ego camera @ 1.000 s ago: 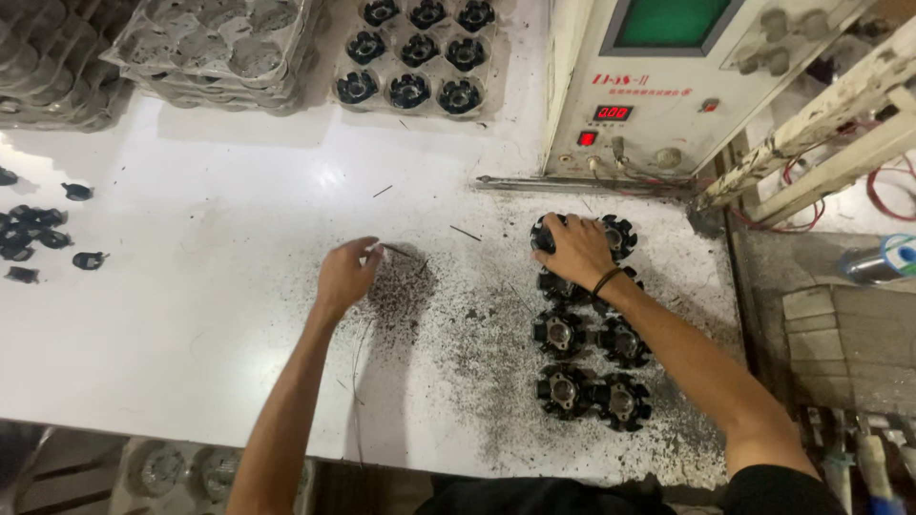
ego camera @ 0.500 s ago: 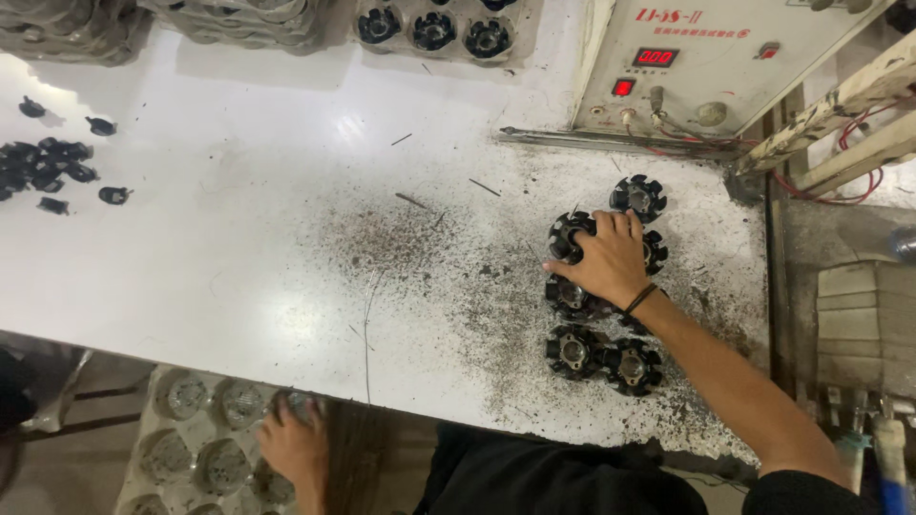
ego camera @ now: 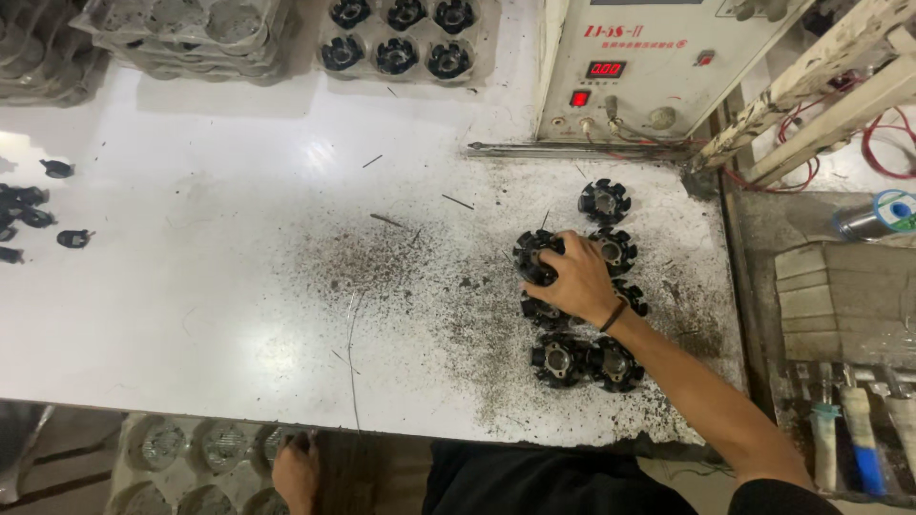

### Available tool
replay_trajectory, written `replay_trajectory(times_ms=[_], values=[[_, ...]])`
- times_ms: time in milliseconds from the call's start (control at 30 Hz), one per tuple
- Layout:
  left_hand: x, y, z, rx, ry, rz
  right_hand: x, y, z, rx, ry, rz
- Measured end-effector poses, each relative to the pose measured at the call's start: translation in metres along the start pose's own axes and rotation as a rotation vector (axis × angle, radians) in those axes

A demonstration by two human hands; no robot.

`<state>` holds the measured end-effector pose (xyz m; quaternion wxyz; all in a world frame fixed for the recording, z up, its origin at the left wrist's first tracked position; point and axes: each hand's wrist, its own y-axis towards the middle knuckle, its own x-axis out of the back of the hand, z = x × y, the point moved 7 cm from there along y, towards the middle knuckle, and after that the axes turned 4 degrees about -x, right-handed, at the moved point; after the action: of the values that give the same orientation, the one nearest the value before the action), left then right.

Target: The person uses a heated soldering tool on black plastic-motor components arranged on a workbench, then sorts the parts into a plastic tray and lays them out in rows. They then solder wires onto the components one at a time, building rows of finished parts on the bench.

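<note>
White table [ego camera: 191, 286]: right hand [ego camera: 575, 278] palms black rotor [ego camera: 536, 256].

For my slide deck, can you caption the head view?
Right hand rests on black toothed parts on a dusty white table; left hand reaches a clear tray below.

the right hand [ego camera: 575, 278] rests on clustered rotor parts [ego camera: 572, 358] at the tabletop's [ego camera: 239, 286] right; the machine [ego camera: 649, 57] stands behind them; the left hand [ego camera: 296, 472] reaches trays [ego camera: 181, 458] below the front edge.
</note>
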<state>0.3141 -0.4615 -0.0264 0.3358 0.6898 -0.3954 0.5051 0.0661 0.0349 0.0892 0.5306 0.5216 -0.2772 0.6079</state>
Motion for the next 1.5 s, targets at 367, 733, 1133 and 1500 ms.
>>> replay_trajectory(times_ms=[367,733,1133,1500], values=[[-0.007,-0.016,0.000,0.181,0.030,-0.348,-0.013,0.028,-0.009,-0.055,0.001,0.118],[0.068,-0.059,0.110,0.447,-0.474,-0.881,0.023,-0.042,0.040,0.045,0.177,0.039],[0.269,-0.041,-0.079,-0.160,0.164,-0.580,0.013,-0.018,0.046,0.040,0.092,0.133],[0.051,-0.027,-0.361,-0.998,-0.090,0.149,-0.002,0.003,0.005,-0.206,0.170,0.295]])
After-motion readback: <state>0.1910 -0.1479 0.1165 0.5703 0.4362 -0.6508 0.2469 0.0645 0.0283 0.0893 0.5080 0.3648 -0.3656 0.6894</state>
